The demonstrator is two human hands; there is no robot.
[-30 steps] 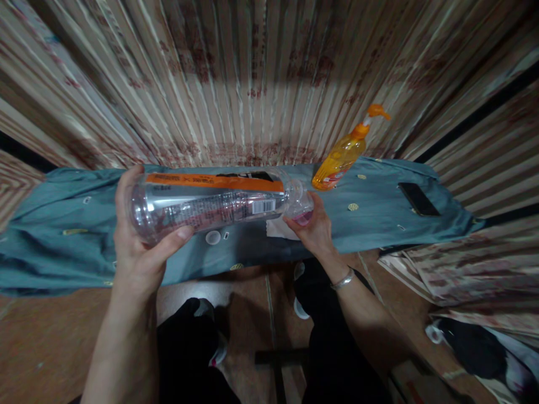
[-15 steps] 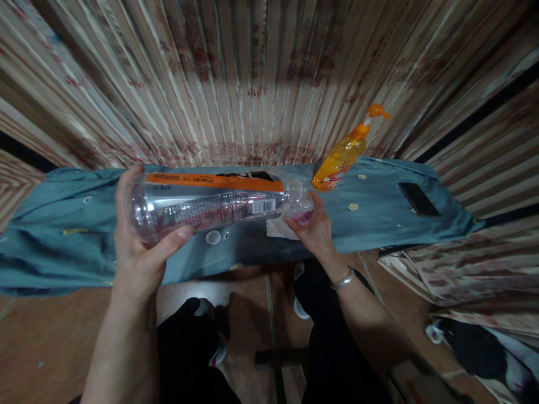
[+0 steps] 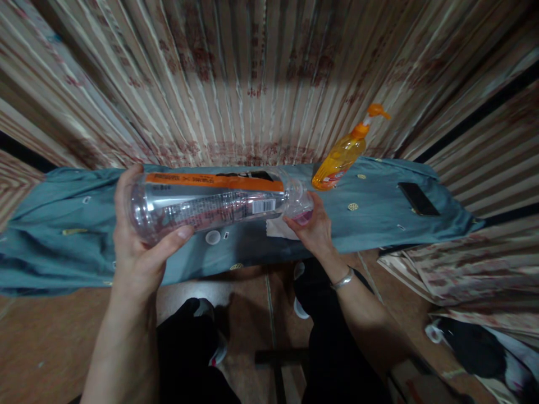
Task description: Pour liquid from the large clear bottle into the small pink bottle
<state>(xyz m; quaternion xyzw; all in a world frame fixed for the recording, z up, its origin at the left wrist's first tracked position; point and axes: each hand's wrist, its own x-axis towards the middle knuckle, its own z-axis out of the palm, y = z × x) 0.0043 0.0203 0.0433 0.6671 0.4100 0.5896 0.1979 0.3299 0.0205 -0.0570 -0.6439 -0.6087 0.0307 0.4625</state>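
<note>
Head view: the left hand (image 3: 137, 247) supports the base end of a large clear bottle (image 3: 210, 202), with the thumb along the near side and the fingers wrapped round the far side, clamped on the plastic. The bottle lies nearly horizontal above the cloth-covered table (image 3: 50, 224), its neck toward the right hand (image 3: 315, 230). The thumb and fingers of that hand are closed on a small clear container (image 3: 301, 207) set at the bottle's neck; the fingers behind it are partly hidden. A pink liquid (image 3: 302, 217) shows in the container.

The step in hand appears to be a liquid transfer between bottle and container – probably into the container, though no stream is visible and the direction cannot be confirmed. Whether the two mouths touch cannot be determined.

As judged here, the next move calls for close alignment of the two openings and fine tilt control from the base end – too steep an angle could cause a spill. A white round cap (image 3: 213, 237) lies flat below the bottle; a piece of white paper (image 3: 281, 229) lies beneath the container.
</note>
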